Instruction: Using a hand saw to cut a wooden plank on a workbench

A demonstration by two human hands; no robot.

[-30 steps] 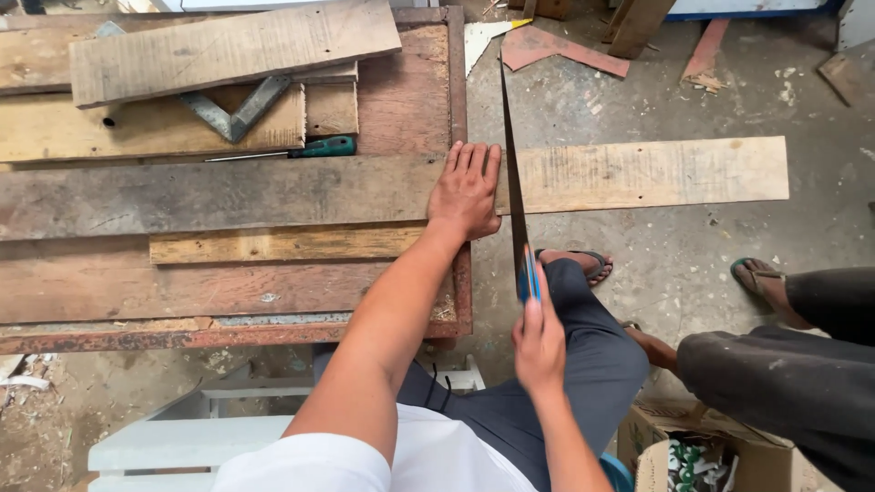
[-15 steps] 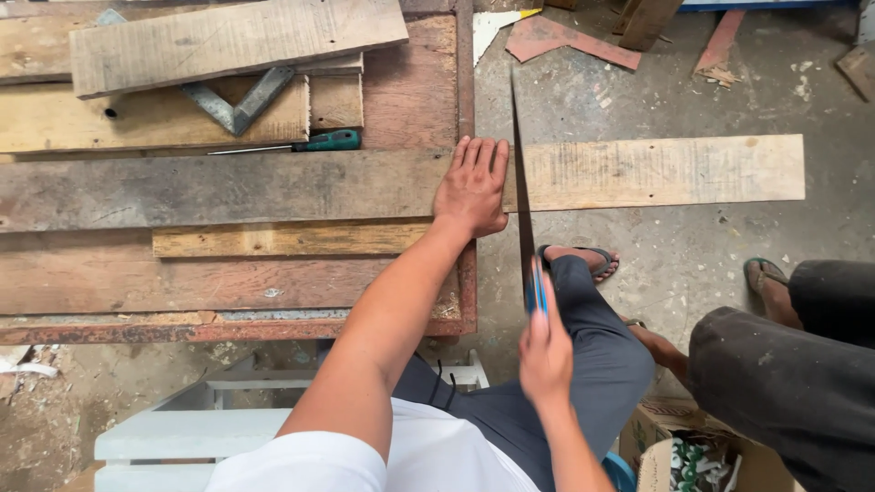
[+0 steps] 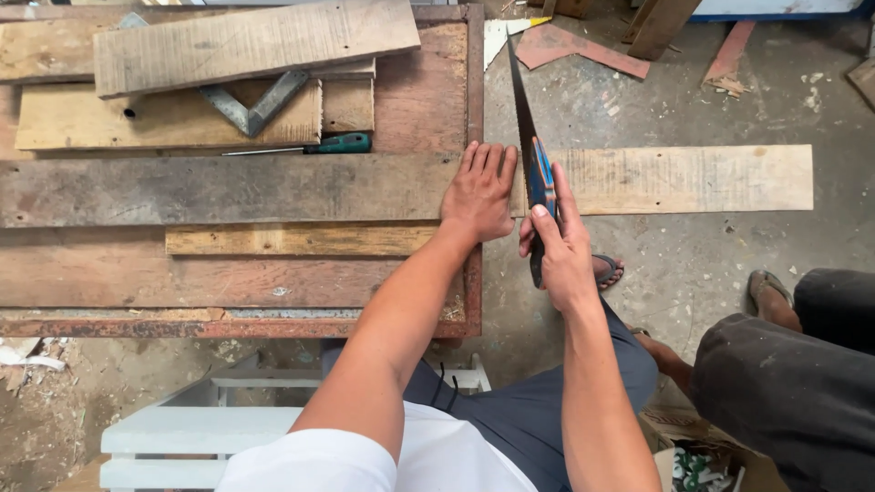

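My left hand [image 3: 480, 190] lies flat, fingers spread, on a long weathered plank [image 3: 228, 189] near the right edge of the workbench. The plank's paler end [image 3: 693, 179] sticks out over the floor. My right hand [image 3: 558, 246] grips the blue handle of a handsaw [image 3: 529, 137]. The saw's dark blade stands on edge across the plank, just right of my left hand and pointing away from me.
The workbench [image 3: 428, 91] carries several boards, a metal square [image 3: 251, 105] and a green-handled screwdriver [image 3: 310, 146]. Another person's legs and sandalled foot [image 3: 770, 296] are at the right. A white stool [image 3: 219, 428] stands below me. Wood offcuts [image 3: 583, 46] lie on the concrete floor.
My right hand has pushed the saw forward along the cut, so the handle now sits at the plank. My left hand has stayed pressed on the plank.
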